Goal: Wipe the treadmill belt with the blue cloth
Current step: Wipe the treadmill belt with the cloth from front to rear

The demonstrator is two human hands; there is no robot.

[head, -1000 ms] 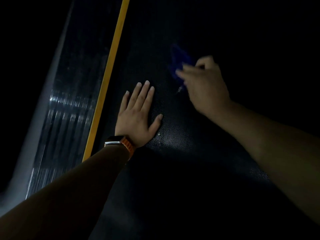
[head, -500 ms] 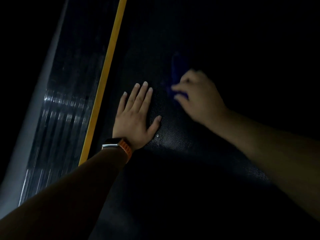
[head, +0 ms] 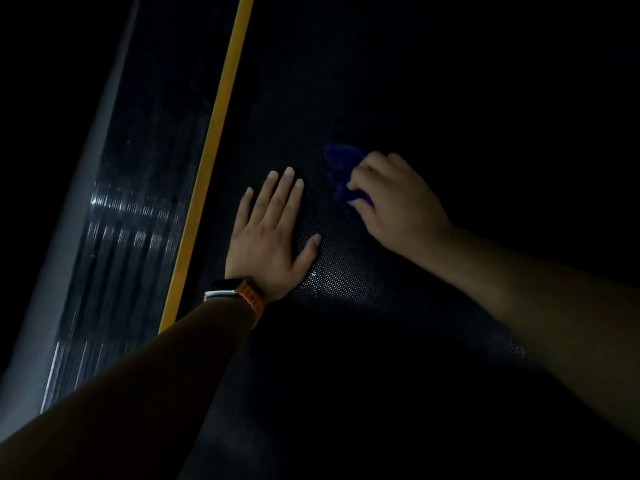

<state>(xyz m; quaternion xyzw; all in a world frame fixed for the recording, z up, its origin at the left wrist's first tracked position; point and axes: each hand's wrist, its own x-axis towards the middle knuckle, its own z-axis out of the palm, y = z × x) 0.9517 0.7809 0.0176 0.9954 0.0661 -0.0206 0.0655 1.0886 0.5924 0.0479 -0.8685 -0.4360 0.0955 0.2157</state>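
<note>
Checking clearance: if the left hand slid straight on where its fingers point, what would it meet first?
Likely nothing: only bare black textured treadmill belt lies ahead of the left hand; the crumpled blue cloth sits just right of that line.

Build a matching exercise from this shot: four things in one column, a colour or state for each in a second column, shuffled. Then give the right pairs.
Column one
1. left hand
2. right hand
3. edge stripe
4. watch strap

Column two
A. orange
B. lies flat on the treadmill belt
C. yellow
D. grips the blue cloth

Pairs: 1-B, 2-D, 3-C, 4-A
</note>
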